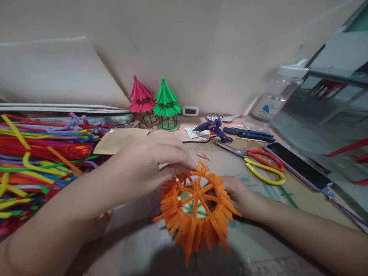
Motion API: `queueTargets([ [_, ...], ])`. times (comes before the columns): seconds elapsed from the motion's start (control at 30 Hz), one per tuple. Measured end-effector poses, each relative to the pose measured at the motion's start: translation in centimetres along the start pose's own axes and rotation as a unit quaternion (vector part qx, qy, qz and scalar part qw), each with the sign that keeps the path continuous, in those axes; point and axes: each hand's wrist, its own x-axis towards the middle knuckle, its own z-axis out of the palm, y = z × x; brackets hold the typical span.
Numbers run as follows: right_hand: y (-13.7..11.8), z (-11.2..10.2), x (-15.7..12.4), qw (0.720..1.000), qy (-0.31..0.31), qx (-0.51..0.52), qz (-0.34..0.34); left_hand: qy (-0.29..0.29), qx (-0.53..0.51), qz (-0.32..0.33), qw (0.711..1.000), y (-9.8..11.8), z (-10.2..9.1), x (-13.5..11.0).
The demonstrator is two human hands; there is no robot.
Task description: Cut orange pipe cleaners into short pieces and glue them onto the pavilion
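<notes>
An orange pipe-cleaner ring (195,214) with spokes across its middle and a fringe hanging all round sits in front of me on the table. My left hand (146,163) reaches over it from the left, fingers pinched on the top of the ring near an orange spoke end. My right hand (240,197) grips the ring's right side, fingers curled behind the fringe and partly hidden. Small cut orange bits (203,157) lie just beyond the ring.
A heap of coloured pipe cleaners (37,161) fills the left. Pink (141,100) and green (166,103) finished models stand at the wall. A blue glue gun (212,128), scissors (258,163), a phone (299,165), a water bottle (273,99) lie right.
</notes>
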Motion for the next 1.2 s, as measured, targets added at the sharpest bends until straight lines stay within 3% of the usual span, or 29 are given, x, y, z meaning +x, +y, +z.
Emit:
queueTargets([
  [1.2, 0.36, 0.25, 0.08, 1.0, 0.004, 0.0, -0.014, -0.002, 0.041, 0.042, 0.998, 0.26, 0.01, 0.04],
])
